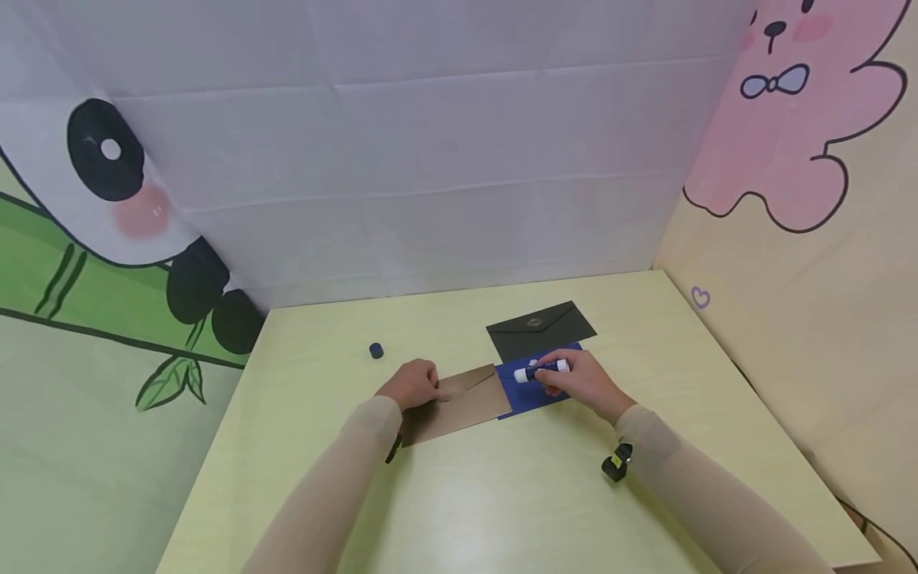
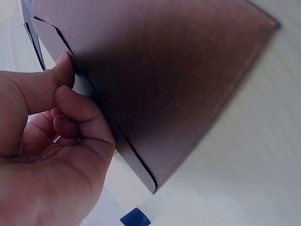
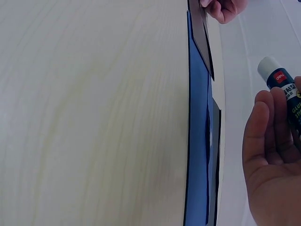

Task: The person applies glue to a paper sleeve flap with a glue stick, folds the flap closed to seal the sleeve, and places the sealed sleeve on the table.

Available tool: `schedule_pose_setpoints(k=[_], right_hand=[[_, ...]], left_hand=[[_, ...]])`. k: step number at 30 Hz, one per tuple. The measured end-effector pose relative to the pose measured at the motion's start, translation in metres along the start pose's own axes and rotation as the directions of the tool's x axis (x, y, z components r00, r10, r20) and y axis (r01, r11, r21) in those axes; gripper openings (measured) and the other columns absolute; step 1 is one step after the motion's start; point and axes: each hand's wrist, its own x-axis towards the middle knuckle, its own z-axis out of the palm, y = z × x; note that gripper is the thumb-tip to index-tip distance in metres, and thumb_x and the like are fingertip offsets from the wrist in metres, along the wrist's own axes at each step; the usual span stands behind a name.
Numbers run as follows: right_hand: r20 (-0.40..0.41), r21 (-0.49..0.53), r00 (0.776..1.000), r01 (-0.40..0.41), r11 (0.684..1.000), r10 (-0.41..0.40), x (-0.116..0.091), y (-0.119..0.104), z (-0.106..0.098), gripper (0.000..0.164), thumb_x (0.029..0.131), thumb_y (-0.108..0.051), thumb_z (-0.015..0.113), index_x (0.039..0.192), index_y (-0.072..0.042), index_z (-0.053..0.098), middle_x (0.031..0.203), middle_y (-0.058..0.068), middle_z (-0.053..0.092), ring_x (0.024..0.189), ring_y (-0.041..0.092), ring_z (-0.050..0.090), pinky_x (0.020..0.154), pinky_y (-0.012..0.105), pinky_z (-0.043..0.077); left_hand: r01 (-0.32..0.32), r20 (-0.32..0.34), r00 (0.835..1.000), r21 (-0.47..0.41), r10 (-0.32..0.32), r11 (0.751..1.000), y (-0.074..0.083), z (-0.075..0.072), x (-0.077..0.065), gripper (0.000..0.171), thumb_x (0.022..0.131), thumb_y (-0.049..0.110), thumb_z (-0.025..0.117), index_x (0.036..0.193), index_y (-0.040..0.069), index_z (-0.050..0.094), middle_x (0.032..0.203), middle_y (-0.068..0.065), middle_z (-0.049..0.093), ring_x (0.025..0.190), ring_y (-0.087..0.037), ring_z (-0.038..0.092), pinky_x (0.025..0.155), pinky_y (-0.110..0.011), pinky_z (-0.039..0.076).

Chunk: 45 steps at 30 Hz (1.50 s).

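My right hand (image 1: 584,379) holds a glue stick (image 1: 529,371) in its fingers, above a blue envelope (image 1: 527,399). The right wrist view shows the glue stick (image 3: 282,84) raised off the table, its white end pointing away from the palm. My left hand (image 1: 412,385) is at the left part of a brown envelope (image 1: 469,414); in the left wrist view its thumb and curled fingers pinch the flap edge of that envelope (image 2: 174,94). The right end of the brown envelope overlaps the blue one. Behind them a black envelope (image 1: 538,339) lies with its flap folded down.
A small dark blue cap (image 1: 376,351) stands on the pale table (image 1: 466,510), behind and left of my left hand. White cloth (image 1: 445,199) hangs behind the table's back edge. A patterned wall (image 1: 796,263) rises on the right side.
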Motion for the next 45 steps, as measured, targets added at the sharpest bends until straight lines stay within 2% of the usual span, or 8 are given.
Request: schedule_pose_setpoints(k=[11, 14, 23, 30, 36, 37, 39, 45], right_hand=[[-0.003, 0.011, 1.000, -0.024, 1.000, 0.024, -0.004, 0.007, -0.001, 0.031, 0.111, -0.020, 0.082, 0.133, 0.002, 0.081, 0.113, 0.020, 0.083, 0.091, 0.020, 0.078, 0.088, 0.031, 0.072], [0.006, 0.014, 1.000, -0.031, 0.999, 0.031, -0.006, 0.012, -0.001, 0.031, 0.111, -0.020, 0.082, 0.133, 0.002, 0.081, 0.110, 0.017, 0.083, 0.090, 0.020, 0.078, 0.088, 0.030, 0.071], [0.009, 0.006, 1.000, -0.006, 1.000, 0.005, -0.007, 0.012, -0.005, 0.032, 0.112, -0.021, 0.082, 0.134, 0.002, 0.081, 0.109, 0.016, 0.083, 0.091, 0.021, 0.078, 0.089, 0.030, 0.071], [0.010, 0.007, 1.000, 0.001, 1.000, -0.001, -0.008, 0.008, -0.008, 0.034, 0.111, -0.021, 0.082, 0.134, 0.003, 0.080, 0.111, 0.019, 0.083, 0.091, 0.021, 0.079, 0.090, 0.032, 0.073], [0.010, 0.007, 1.000, 0.004, 1.000, -0.004, -0.007, 0.008, -0.011, 0.033, 0.111, -0.021, 0.082, 0.134, 0.002, 0.081, 0.110, 0.017, 0.083, 0.090, 0.020, 0.078, 0.088, 0.030, 0.071], [0.012, 0.005, 1.000, 0.008, 1.000, -0.008, -0.008, 0.008, -0.011, 0.033, 0.111, -0.021, 0.082, 0.134, 0.003, 0.081, 0.110, 0.018, 0.083, 0.090, 0.020, 0.078, 0.088, 0.029, 0.071], [0.012, 0.007, 1.000, 0.008, 1.000, -0.008, -0.008, 0.009, -0.012, 0.034, 0.111, -0.021, 0.082, 0.134, 0.004, 0.081, 0.110, 0.018, 0.083, 0.089, 0.019, 0.078, 0.088, 0.030, 0.071], [0.018, 0.015, 1.000, -0.006, 1.000, 0.005, -0.008, 0.009, -0.013, 0.037, 0.111, -0.022, 0.083, 0.138, 0.004, 0.079, 0.113, 0.020, 0.083, 0.091, 0.021, 0.079, 0.090, 0.032, 0.073]], left_hand=[[0.008, 0.011, 1.000, -0.091, -0.007, 0.996, -0.007, 0.009, -0.004, 0.025, 0.100, 0.026, 0.091, 0.089, 0.020, 0.069, 0.091, -0.002, 0.070, 0.086, -0.020, 0.068, 0.075, -0.034, 0.054], [-0.008, -0.005, 1.000, -0.111, 0.007, 0.994, -0.004, 0.013, -0.015, 0.021, 0.101, 0.024, 0.090, 0.093, 0.019, 0.071, 0.095, -0.003, 0.071, 0.088, -0.021, 0.067, 0.075, -0.034, 0.055], [-0.002, -0.067, 0.998, -0.168, -0.009, 0.986, 0.055, -0.007, -0.080, 0.014, 0.106, 0.015, 0.084, 0.113, 0.010, 0.072, 0.111, -0.012, 0.076, 0.099, -0.027, 0.068, 0.091, -0.042, 0.060], [-0.003, -0.131, 0.991, -0.024, 0.000, 1.000, 0.062, -0.022, -0.095, 0.029, 0.104, 0.025, 0.092, 0.122, 0.008, 0.076, 0.116, -0.013, 0.074, 0.099, -0.025, 0.068, 0.091, -0.044, 0.063], [0.047, -0.065, 0.997, 0.113, -0.039, 0.993, 0.055, -0.038, -0.098, 0.029, 0.101, 0.021, 0.094, 0.120, 0.005, 0.080, 0.124, -0.016, 0.073, 0.104, -0.028, 0.069, 0.102, -0.049, 0.066], [0.023, -0.057, 0.998, 0.114, -0.017, 0.993, 0.042, -0.035, -0.090, 0.030, 0.101, 0.024, 0.094, 0.120, 0.006, 0.081, 0.123, -0.014, 0.074, 0.105, -0.025, 0.070, 0.102, -0.046, 0.066], [0.032, -0.039, 0.999, 0.104, -0.028, 0.994, 0.041, -0.036, -0.089, 0.028, 0.102, 0.022, 0.093, 0.120, 0.004, 0.080, 0.121, -0.013, 0.076, 0.104, -0.025, 0.072, 0.102, -0.045, 0.067], [0.118, 0.015, 0.993, 0.087, -0.120, 0.989, 0.058, -0.036, -0.096, 0.031, 0.106, 0.020, 0.089, 0.125, 0.002, 0.073, 0.119, -0.014, 0.075, 0.105, -0.027, 0.070, 0.104, -0.048, 0.065]])
